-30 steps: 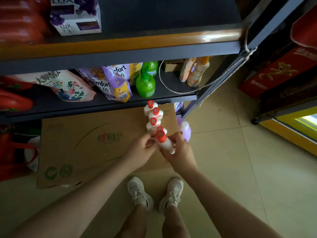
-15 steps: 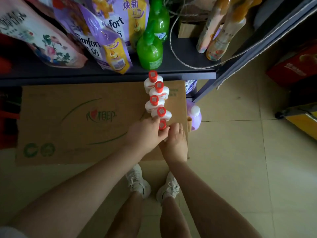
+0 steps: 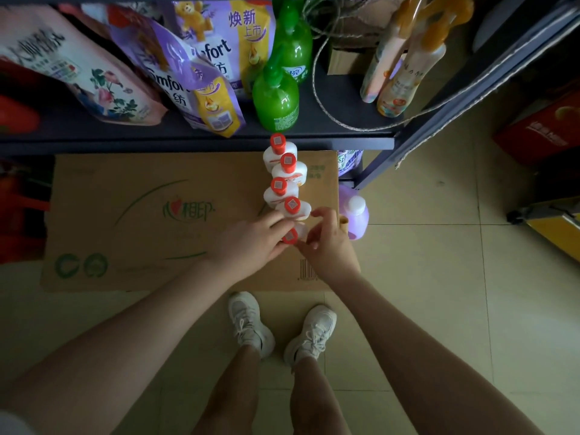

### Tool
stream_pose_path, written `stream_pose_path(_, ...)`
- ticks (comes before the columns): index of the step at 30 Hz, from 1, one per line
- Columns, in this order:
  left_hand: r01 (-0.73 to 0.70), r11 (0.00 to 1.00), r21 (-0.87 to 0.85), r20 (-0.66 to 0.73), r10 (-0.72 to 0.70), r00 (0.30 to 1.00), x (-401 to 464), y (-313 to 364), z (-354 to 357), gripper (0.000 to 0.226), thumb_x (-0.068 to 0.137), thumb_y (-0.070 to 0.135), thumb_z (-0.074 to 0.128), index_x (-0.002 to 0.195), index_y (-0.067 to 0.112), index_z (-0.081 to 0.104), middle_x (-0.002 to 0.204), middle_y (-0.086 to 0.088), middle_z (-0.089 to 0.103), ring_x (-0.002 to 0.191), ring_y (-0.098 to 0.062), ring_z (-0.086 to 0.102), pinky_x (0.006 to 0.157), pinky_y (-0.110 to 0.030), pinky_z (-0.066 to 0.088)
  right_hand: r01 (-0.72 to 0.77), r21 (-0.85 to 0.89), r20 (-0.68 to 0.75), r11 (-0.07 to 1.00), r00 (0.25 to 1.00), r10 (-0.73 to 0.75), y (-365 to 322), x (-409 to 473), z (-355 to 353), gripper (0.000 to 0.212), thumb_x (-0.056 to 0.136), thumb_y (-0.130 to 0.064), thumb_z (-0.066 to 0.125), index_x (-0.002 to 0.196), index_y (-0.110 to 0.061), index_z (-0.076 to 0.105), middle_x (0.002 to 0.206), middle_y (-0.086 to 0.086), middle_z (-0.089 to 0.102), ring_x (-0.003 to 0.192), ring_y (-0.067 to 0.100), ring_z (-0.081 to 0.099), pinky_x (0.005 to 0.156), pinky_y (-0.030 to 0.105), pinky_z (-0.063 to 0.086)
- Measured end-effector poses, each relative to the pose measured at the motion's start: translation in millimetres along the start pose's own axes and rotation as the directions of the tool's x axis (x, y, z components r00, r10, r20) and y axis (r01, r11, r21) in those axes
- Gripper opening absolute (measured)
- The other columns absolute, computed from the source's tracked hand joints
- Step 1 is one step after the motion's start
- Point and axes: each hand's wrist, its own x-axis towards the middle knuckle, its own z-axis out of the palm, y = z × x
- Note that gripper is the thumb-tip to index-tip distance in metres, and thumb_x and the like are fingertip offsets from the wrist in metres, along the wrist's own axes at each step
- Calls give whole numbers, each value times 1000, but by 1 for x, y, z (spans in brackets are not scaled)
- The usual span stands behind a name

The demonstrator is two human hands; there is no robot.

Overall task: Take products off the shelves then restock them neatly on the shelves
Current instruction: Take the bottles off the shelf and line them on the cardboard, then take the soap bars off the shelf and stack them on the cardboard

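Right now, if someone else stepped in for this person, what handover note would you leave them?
Left hand and right hand: both pinch the nearest small white bottle with a red cap, standing it on the flat brown cardboard box.
Done: four matching bottles already stand in a row beyond it on the box.
Left: release this fifth one; later restock them on the dark metal shelf above, beside the green pump bottles.

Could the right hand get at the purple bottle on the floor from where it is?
Probably yes. The purple bottle stands uncovered just beside the right hand, with nothing between them. But that hand and the left hand are both on the nearest red-capped bottle, so it must release first.
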Motion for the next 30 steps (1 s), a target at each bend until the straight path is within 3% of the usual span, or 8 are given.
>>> stream_pose_path(5, 114, 990, -85, -14, -115, 993, 1, 3, -2, 28, 81, 33, 58, 99, 11, 61, 88, -5, 67, 40, -21, 54, 36, -18, 30, 29, -135, 153, 990, 988, -8, 7, -1, -20, 49, 81, -7, 62, 123, -13, 39, 70, -12, 49, 98, 30, 58, 75, 46, 52)
stream_pose_path(10, 155, 982, -112, -4, -156, 988, -6, 12, -40, 26, 70, 22, 75, 87, 7, 63, 80, -6, 66, 40, -18, 53, 32, -21, 37, 36, -161, 142, 986, 990, -13, -22, -12, -63, 39, 84, -7, 61, 120, -13, 47, 71, -16, 48, 75, 12, 53, 75, 31, 48)
stream_pose_path(14, 280, 948, -153, -9, -284, 959, -11, 9, -92, 14, 75, 13, 74, 85, 10, 64, 75, -4, 63, 46, -21, 56, 34, -29, 41, 113, -165, 99, 980, 990, -97, -72, -15, -97, 29, 85, -10, 60, 112, -13, 54, 74, -10, 52, 78, 14, 55, 73, 28, 45)
stream_pose_path(17, 356, 921, -158, -63, -369, 927, -10, 8, -141, 12, 82, 12, 65, 94, 11, 65, 86, -4, 65, 57, -25, 60, 42, -31, 43, 186, -126, 53, 974, 982, -181, -124, -15, -120, 21, 86, -14, 59, 107, -15, 56, 71, -14, 51, 74, 13, 53, 71, 27, 41)
stream_pose_path(20, 406, 903, -137, -104, -421, 901, -5, 3, -192, 21, 92, 17, 50, 110, 13, 62, 104, -2, 63, 70, -23, 60, 50, -26, 34, 315, -59, -40, 947, 947, -318, -181, -12, -136, 19, 87, -8, 57, 106, -7, 58, 74, -1, 57, 70, 16, 53, 65, 22, 40)
stream_pose_path(24, 371, 923, -101, -245, -384, 890, 5, -17, -240, 26, 90, 18, 52, 115, 14, 60, 109, -5, 61, 83, -30, 63, 60, -35, 48, 435, -57, -115, 899, 891, -439, -237, 3, -146, 16, 88, -4, 55, 104, -6, 59, 76, 2, 60, 68, 20, 55, 59, 17, 38)
stream_pose_path(27, 283, 955, 89, -315, -242, 917, 21, -46, -270, 39, 74, 11, 74, 111, 7, 61, 105, -13, 61, 89, -35, 62, 62, -39, 53, 516, -100, -209, 851, 825, -525, -269, 27, -147, 17, 88, -1, 52, 102, -3, 61, 86, 5, 61, 79, 25, 60, 69, 25, 43)
stream_pose_path(30, 259, 931, 256, -317, -172, 933, 42, -83, -286, 60, 61, 18, 83, 114, 4, 59, 112, -17, 59, 100, -37, 59, 78, -45, 51, 531, -224, -265, 817, 773, -576, -291, 64, -143, 23, 89, 0, 49, 108, -1, 62, 103, 15, 62, 95, 32, 58, 79, 31, 43)
